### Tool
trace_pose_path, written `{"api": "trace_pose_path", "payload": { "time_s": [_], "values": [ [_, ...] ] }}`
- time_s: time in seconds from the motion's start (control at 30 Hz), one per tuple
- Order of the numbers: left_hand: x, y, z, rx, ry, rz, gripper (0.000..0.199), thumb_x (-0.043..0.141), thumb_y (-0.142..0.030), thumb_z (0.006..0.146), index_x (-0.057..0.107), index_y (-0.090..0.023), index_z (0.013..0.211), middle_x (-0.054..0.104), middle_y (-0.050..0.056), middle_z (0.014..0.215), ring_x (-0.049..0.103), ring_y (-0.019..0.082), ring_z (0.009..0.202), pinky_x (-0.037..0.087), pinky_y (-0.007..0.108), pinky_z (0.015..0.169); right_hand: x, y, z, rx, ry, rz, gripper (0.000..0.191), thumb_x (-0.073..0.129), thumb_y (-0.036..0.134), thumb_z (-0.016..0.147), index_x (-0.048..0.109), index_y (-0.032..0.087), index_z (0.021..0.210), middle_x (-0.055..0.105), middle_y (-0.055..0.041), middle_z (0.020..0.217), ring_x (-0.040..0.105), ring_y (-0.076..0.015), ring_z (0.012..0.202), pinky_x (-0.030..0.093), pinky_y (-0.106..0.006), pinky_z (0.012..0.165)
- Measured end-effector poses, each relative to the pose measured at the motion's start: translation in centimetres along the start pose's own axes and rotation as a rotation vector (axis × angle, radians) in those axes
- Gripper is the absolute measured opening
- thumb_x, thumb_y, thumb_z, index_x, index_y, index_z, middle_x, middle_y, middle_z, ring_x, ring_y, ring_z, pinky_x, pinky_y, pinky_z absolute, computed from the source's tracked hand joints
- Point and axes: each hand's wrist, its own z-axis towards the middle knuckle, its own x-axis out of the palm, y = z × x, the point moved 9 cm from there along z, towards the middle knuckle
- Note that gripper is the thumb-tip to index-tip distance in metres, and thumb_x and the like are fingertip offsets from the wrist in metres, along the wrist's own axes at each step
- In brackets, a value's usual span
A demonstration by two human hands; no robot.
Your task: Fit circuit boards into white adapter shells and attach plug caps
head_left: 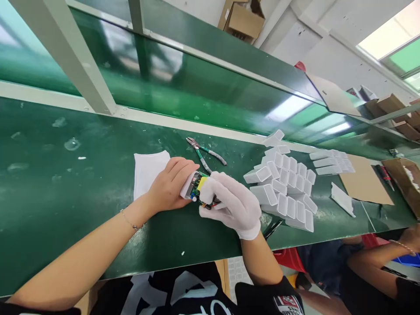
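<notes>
My bare left hand [172, 183] is wrapped round a small white plastic case [187, 188] near the middle of the bench. At the case's open end, my white-gloved right hand [232, 203] grips a green circuit board [196, 187] that carries a yellow block and dark parts. The board's near end shows partly inside the case; how deep it sits is hidden. Beneath and behind my left hand lies a stack of white sheets [147, 170]. Green-handled cutting pliers [205, 153] rest just beyond both hands.
Many translucent white cases [285, 179] are heaped right of my hands, with another group [331, 162] farther right. A cardboard sheet [365, 179] and an open box [405, 179] lie beyond. A metal post [72, 52] rises at left. Another person's arm [377, 258] shows at lower right.
</notes>
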Motion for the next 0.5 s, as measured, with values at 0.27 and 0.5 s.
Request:
{"api": "trace_pose_path", "payload": {
  "time_s": [0.27, 0.5],
  "values": [
    [-0.33, 0.3, 0.0, -0.031, -0.013, -0.02, 0.054, 0.051, -0.032, 0.092, 0.038, -0.014, 0.141, 0.065, 0.018, 0.117, 0.061, 0.031, 0.109, 0.052, 0.048, 0.092, 0.44, -0.37, -0.54, 0.068, 0.03, -0.035, 0.018, 0.072, 0.02, 0.08, 0.058, 0.026, 0.09, 0.067, -0.0028, 0.08, 0.068, -0.0205, 0.078, 0.059, -0.031, 0.068],
    [-0.39, 0.26, 0.12, -0.029, -0.027, 0.01, 0.056, 0.051, -0.026, 0.089, 0.037, -0.016, 0.142, 0.063, 0.016, 0.116, 0.06, 0.029, 0.106, 0.052, 0.046, 0.089, 0.35, 0.27, -0.37, 0.037, 0.023, -0.115, 0.018, 0.074, 0.026, 0.081, 0.064, 0.026, 0.095, 0.069, -0.0031, 0.084, 0.07, -0.0214, 0.084, 0.058, -0.031, 0.07]
  ]
}}
